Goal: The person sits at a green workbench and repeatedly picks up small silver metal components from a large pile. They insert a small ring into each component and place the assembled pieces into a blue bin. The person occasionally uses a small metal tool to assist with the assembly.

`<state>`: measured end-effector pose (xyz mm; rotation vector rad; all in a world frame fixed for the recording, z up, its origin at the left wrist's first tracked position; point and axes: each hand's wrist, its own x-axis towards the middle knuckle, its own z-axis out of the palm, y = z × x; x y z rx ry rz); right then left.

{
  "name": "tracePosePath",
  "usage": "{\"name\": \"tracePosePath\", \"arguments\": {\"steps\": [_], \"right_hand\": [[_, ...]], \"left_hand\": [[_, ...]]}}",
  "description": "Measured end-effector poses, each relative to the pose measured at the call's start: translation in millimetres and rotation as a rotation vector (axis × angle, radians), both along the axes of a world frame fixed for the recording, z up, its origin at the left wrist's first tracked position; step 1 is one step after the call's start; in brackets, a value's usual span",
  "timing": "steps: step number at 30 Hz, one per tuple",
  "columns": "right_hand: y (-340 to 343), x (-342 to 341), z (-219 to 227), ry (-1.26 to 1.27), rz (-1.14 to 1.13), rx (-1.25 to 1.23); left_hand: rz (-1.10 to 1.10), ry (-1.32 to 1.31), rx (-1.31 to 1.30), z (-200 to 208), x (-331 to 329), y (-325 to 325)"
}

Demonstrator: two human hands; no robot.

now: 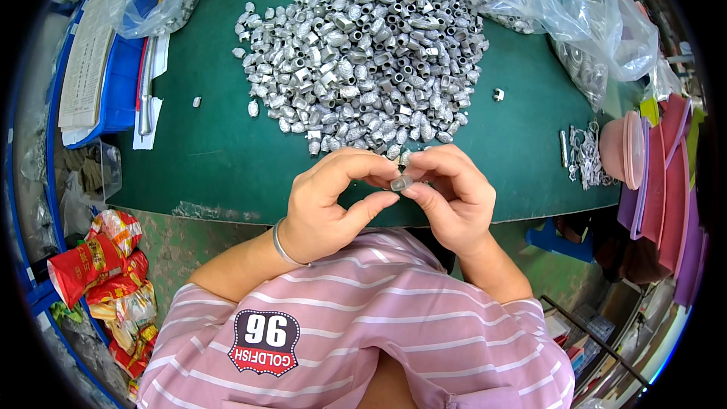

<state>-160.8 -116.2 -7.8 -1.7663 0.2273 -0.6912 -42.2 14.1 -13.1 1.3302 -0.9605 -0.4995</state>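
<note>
The right hand [457, 198] pinches one small grey piece [401, 183] between thumb and finger, as I see it from far off. The left hand [333, 191] bends round the other side, finger and thumb apart; I can't tell if it touches the piece. The piece is between both hands, just on the near side of the big heap [363, 53], above the green surface [197, 174].

I think it could slip, as it is small and only the tips hold it. It could get lost in the heap, since the bits there look much like it. The near edge is close, so it could drop to the floor [174, 250].

I count two hands, one held piece, one heap with too many bits to count, one left stray [197, 101], one right stray [499, 95], one bangle [280, 246] and one blue tray [121, 95].
</note>
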Motion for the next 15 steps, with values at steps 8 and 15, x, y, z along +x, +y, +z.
{"name": "tracePosePath", "arguments": {"steps": [8,15], "right_hand": [[1.8,-1.9,-4.3,-0.052,-0.010,-0.172],[-7.2,3.6,-2.7,-0.095,0.026,-0.434]], "left_hand": [[-0.020,-0.105,0.069,-3.3,7.4,3.8],[-0.172,0.799,0.039,-4.3,5.6,4.5]]}}
